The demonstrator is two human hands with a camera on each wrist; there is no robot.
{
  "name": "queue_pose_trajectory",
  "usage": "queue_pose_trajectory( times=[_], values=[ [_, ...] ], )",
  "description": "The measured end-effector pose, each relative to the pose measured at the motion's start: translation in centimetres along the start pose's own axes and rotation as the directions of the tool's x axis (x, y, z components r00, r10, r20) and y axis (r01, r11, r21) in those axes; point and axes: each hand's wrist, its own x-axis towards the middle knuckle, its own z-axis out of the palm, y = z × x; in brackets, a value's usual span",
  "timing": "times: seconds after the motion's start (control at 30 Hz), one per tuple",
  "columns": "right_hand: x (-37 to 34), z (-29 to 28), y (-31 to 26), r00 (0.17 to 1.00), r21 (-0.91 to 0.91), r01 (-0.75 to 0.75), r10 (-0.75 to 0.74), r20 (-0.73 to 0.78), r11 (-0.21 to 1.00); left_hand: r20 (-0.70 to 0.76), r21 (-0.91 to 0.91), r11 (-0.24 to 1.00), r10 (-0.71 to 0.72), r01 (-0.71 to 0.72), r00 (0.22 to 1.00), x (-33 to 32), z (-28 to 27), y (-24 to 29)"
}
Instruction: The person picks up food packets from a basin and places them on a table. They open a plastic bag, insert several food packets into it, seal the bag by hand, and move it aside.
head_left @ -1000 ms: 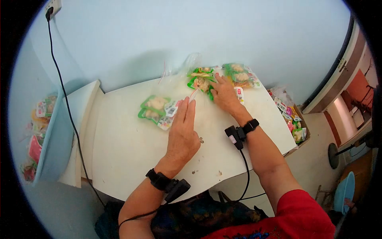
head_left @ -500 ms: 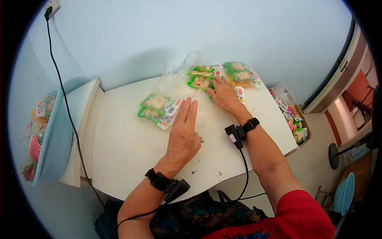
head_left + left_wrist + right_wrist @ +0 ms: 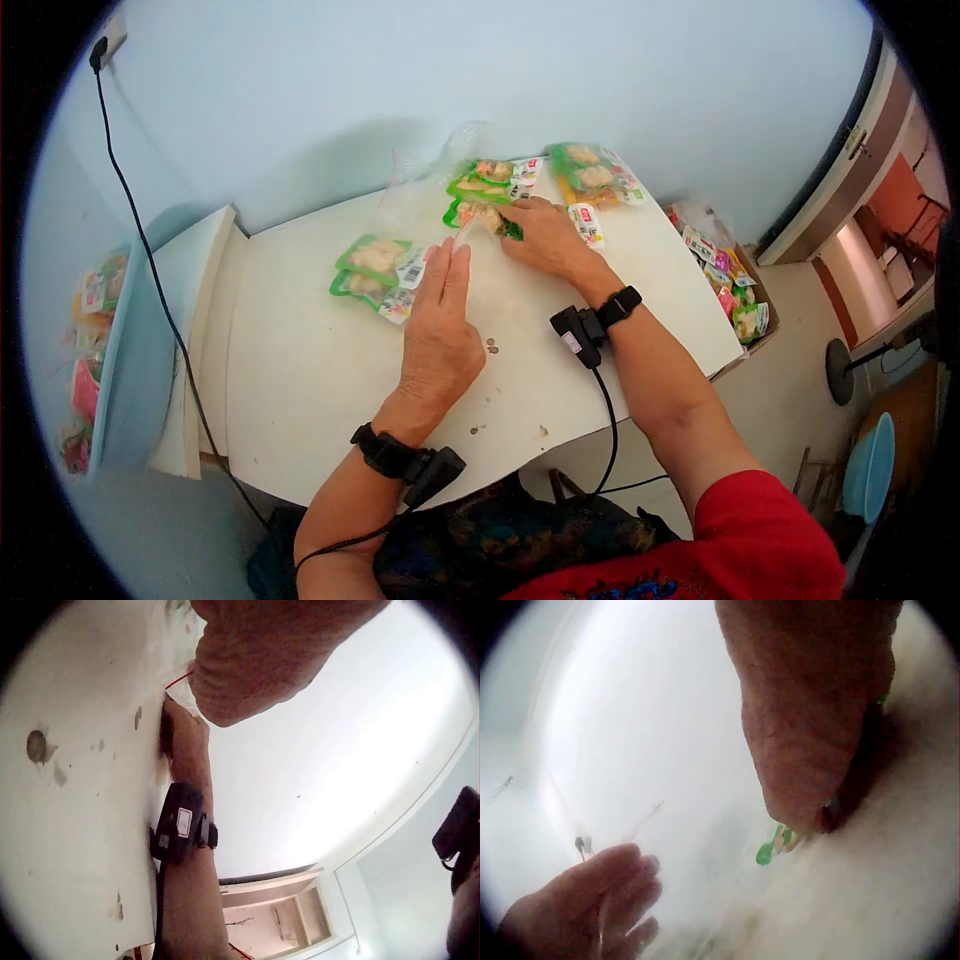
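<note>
In the head view my left hand (image 3: 437, 335) is raised over the white table, fingers nearly straight, pinching the red-lined edge of a clear plastic bag (image 3: 408, 195). The bag spreads from there back toward the wall. My right hand (image 3: 548, 238) grips the right end of a green food packet (image 3: 478, 214) with thumb and fingers, and part of that packet is hidden by the hand. Its green corner (image 3: 765, 853) peeks out below the fingertips in the right wrist view. Close behind it lie more green-and-white packets (image 3: 492, 178). Two overlapping packets (image 3: 375, 262) lie left of my left fingertips.
More packets (image 3: 598, 175) sit at the table's back right corner. A cardboard box (image 3: 765, 325) of packets stands on the floor to the right. At left is a blue tub (image 3: 130, 360) with packets, and a black power cable (image 3: 160, 270) hangs before it.
My right hand has moved left and closed on the end of the green packet, which has shifted slightly toward my left hand. The left hand keeps its hold on the bag. The head view has shifted a little.
</note>
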Motion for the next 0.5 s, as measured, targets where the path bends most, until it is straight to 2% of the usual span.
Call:
queue_pose_trajectory(
  times=[0.1, 0.23, 0.3, 0.4, 0.5],
  values=[
    [-0.3, -0.5, -0.3, 0.997, 0.052, 0.065, -0.066, 0.029, 0.997, -0.039, 0.011, 1.000, -0.015, 0.015, 0.999, 0.0, -0.1, 0.0],
    [-0.8, -2.7, -1.6, 0.963, -0.006, 0.007, -0.005, 0.269, 1.000, -0.074, -0.044, 0.997, -0.064, 0.061, 0.995, 0.3, -0.5, 0.4],
    [-1.2, -4.0, -2.6, 0.934, -0.055, -0.013, 0.032, 0.356, 0.998, -0.094, -0.024, 1.000, -0.022, 0.020, 0.995, 0.3, -0.4, 0.2],
    [-1.5, -4.6, -3.2, 0.939, -0.073, -0.028, 0.051, 0.341, 0.997, -0.116, -0.016, 1.000, 0.009, -0.011, 0.993, 0.3, -0.5, 0.2],
    [-1.5, -4.6, -2.8, 0.946, -0.082, 0.036, -0.008, 0.323, 0.996, -0.114, -0.012, 0.999, 0.032, -0.034, 0.993, 0.3, -0.3, 0.0]
  ],
)
